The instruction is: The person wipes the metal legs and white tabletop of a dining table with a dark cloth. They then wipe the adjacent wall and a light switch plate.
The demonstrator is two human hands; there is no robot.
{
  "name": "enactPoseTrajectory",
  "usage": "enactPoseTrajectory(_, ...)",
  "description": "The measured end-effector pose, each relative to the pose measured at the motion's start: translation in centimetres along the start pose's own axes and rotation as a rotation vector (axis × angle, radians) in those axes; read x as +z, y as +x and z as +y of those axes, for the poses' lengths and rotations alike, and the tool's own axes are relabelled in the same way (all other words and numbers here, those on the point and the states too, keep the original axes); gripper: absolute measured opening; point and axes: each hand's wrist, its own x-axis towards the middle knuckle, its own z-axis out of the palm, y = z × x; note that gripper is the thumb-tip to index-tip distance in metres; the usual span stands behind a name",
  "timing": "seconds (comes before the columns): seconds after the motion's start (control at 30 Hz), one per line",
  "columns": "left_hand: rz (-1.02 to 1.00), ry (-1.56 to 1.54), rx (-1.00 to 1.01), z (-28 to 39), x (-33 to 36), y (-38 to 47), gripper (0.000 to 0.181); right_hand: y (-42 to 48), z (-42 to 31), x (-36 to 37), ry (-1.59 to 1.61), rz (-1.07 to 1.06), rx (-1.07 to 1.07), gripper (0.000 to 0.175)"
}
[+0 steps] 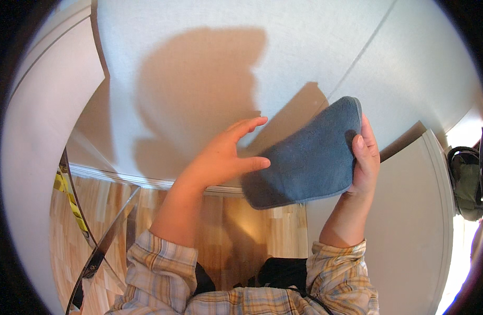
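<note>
A flat blue-grey fabric piece (310,157) with rounded corners and a stitched rim hangs tilted in front of a pale wall. My right hand (365,157) grips its right end, thumb on the near face and fingers behind. My left hand (225,153) is raised by the other end, its fingers apart and holding nothing. The left thumb overlaps the fabric's left part in the picture; I cannot tell whether it touches. Shadow darkens the fabric's lower left corner.
The pale wall (304,47) spans the view ahead and bears shadows. White panels stand at left (48,98) and right (411,189). Crossed dark metal bars (101,244) and yellow-black tape (78,214) are at lower left, above a wood-look floor (155,204). A dark bag (466,189) is far right.
</note>
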Motion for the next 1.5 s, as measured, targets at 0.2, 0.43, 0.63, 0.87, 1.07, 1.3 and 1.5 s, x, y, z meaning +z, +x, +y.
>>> enactPoseTrajectory(0.2, -0.324, -0.258, -0.335, -5.6, -0.7, 0.0, 0.040, 0.7, 0.1, -1.5, -0.014, 0.048, -0.083, 0.061)
enactPoseTrajectory(0.43, -0.096, -0.360, -0.480, -5.9, -2.9, -0.5, 0.024, 1.0, -0.3, -2.6, -0.292, 0.373, -0.080, 0.053)
enactPoseTrajectory(0.63, 0.282, -0.435, -0.248, -3.6, -3.8, -0.3, 0.021, 0.8, 0.0, -6.4, -0.358, 0.338, 0.103, 0.032)
enactPoseTrajectory(0.87, 0.199, -0.592, -0.255, -3.0, -5.3, -0.8, 0.020, 1.3, 0.6, -6.1, -0.024, 0.408, 0.078, 0.033)
enactPoseTrajectory(1.07, 0.207, -0.983, -0.138, -2.7, -5.4, -1.0, 0.035, 1.8, 0.8, -5.4, 0.155, 0.562, 0.183, 0.036)
enactPoseTrajectory(1.3, 0.146, -1.148, -0.127, 0.5, -2.8, -0.2, 0.040, 1.4, 1.6, -2.4, -0.063, 0.411, 0.154, 0.029)
enactPoseTrajectory(1.5, 0.017, -1.107, -0.008, 2.9, 3.3, -0.6, 0.072, 0.3, 3.5, 3.6, 0.158, -0.008, 0.324, 0.029)
